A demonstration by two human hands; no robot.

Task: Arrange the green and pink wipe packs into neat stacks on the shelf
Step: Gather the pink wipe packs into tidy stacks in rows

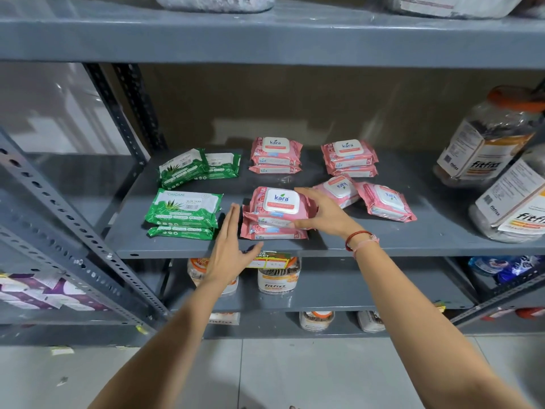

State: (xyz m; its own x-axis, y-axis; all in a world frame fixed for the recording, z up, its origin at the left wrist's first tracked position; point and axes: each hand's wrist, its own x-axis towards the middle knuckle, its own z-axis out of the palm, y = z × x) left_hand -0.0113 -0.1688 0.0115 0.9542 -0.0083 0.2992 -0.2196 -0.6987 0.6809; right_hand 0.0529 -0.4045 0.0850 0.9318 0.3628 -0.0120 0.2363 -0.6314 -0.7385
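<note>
On the grey shelf (413, 237) a front stack of pink wipe packs (274, 214) stands near the edge. My right hand (321, 214) grips the right side of the top pack. My left hand (230, 243) is flat and open, just left of that stack and apart from it. Two pink stacks stand at the back (275, 154) (349, 157). Two loose pink packs (339, 190) (386, 202) lie askew to the right. A front green stack (184, 212) sits left, and two green packs (180, 168) (222, 165) lie at the back left, overlapping.
Large plastic jars (486, 137) (513, 208) stand at the shelf's right end. More jars (278, 276) sit on the shelf below. A slotted metal upright (73, 222) runs along the left. Another shelf (265, 39) hangs close above.
</note>
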